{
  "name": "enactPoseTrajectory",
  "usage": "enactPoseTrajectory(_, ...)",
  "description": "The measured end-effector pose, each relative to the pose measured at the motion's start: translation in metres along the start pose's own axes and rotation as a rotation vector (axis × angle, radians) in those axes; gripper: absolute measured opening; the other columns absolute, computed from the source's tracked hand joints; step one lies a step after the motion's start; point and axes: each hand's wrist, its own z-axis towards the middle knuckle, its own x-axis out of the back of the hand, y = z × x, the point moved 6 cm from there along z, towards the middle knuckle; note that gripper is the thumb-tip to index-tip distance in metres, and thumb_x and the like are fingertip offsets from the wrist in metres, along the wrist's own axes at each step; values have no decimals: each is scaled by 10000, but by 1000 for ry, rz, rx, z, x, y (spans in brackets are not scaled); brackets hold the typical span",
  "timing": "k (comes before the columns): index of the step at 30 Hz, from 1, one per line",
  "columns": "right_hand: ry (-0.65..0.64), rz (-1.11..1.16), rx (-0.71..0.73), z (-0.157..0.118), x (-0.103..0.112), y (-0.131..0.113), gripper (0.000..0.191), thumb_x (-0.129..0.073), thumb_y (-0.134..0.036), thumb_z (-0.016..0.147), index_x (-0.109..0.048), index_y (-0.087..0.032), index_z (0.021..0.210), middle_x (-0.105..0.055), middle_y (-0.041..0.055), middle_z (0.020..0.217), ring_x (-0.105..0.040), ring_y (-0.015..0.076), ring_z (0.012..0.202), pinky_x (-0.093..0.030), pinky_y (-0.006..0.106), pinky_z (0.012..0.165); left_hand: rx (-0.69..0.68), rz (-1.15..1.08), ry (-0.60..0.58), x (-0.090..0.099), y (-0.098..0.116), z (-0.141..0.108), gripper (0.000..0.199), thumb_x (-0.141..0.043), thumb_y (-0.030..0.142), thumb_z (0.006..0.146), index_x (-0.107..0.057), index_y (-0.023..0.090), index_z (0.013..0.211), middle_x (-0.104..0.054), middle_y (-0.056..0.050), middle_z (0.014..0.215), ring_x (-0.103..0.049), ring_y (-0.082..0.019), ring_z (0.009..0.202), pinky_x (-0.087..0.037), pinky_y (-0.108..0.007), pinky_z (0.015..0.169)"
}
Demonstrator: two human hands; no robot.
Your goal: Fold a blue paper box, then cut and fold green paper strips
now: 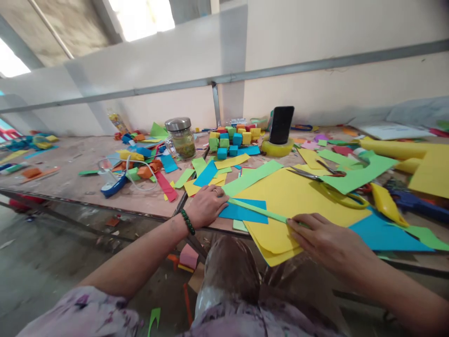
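Note:
A narrow green strip [258, 210] stretches between my two hands at the table's front edge. My left hand [209, 204], with a dark green bead bracelet at the wrist, has its fingers closed on the strip's left end. The right end is pinched in my right hand [313, 232]. Beneath the strip lie a blue piece [249, 214] and large yellow sheets [298, 196], which overhang the edge. A wider light green strip [254, 178] rests just behind it. To the right, scissors [336, 192] with yellow handles lie open on the sheets.
A lidded glass mug [181, 140], coloured cubes [233, 139] and a phone [281, 125] on a yellow roll [277, 147] stand behind. A white cable [142, 186] loops at the left. A blue tool [419, 204] lies at the right among scraps.

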Motion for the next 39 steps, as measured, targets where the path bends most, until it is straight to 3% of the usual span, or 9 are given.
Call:
enactPoseTrajectory(4, -127, 239, -168, 6, -3, 14, 366, -376, -342, 950, -724, -246, 889, -700, 60, 1022, -636, 199, 906, -490, 289, 677, 6, 57, -40, 4, 8, 3, 312, -398, 345, 968, -651, 166, 1005, -635, -113, 1034, -534, -254, 1039, -411, -407, 893)
enactPoseTrajectory(9, -281, 383, -414, 17, -9, 38, 159, -572, -340, 799, -656, -215, 848, -690, 34, 849, -625, 180, 747, -414, 263, 592, -46, 124, -100, 3, 21, 7, 303, -425, 324, 957, -626, 98, 951, -631, -151, 978, -538, -265, 1027, -422, -395, 894)
enactPoseTrajectory(16, -430, 665, -336, 40, -11, 50, 185, -666, -352, 663, -622, -172, 650, -654, 20, 642, -565, 148, 600, -354, 248, 507, 17, 92, -130, 22, 16, 23, 317, -564, 408, 880, -693, 119, 875, -661, -159, 998, -576, -294, 1002, -428, -414, 863)
enactPoseTrajectory(20, -453, 838, -258, 67, 17, 54, 226, -669, -392, 693, -672, -168, 717, -677, 16, 630, -606, 143, 602, -427, 233, 532, 7, -353, -104, 57, 27, 65, 454, -456, 520, 916, -696, 139, 981, -687, -130, 1046, -618, -241, 971, -449, -338, 828)
enactPoseTrajectory(23, -477, 1033, -214, 89, 40, 61, 300, -751, -427, 649, -718, -153, 766, -693, 29, 639, -636, 143, 613, -485, 232, 577, -52, -930, -404, 51, 51, 94, 509, -530, 602, 842, -686, 118, 865, -726, -113, 900, -665, -197, 822, -483, -286, 742)
enactPoseTrajectory(25, -440, 1121, -243, 101, 48, 75, 360, -776, -445, 646, -739, -159, 862, -716, 37, 696, -664, 149, 654, -516, 237, 624, 32, -1327, -534, 38, 61, 109, 488, -653, 588, 756, -671, 108, 842, -734, -108, 811, -682, -186, 725, -502, -295, 714)
enactPoseTrajectory(30, -32, 1491, -506, 118, 37, 130, 427, -679, -570, 734, -724, -170, 877, -736, 64, 753, -680, 157, 666, -545, 259, 654, 274, -1949, -357, 2, 55, 140, 349, -760, 399, 721, -670, 70, 796, -715, -104, 696, -678, -166, 630, -508, -271, 647)
enactPoseTrajectory(33, 120, 1697, -458, 124, 15, 139, 358, -765, -485, 673, -703, -193, 871, -722, 30, 730, -669, 139, 665, -536, 244, 652, 305, -2019, -264, -15, 53, 150, 301, -695, 386, 786, -648, 89, 797, -687, -59, 656, -618, -99, 523, -441, -196, 520)
enactPoseTrajectory(39, 125, 1690, -453, 125, -17, 124, 303, -832, -313, 586, -714, -164, 822, -711, 22, 742, -650, 129, 641, -508, 247, 623, 300, -2060, -215, -33, 54, 152, 357, -722, 431, 733, -626, 91, 781, -584, 16, 527, -454, -32, 356, -295, -159, 389)
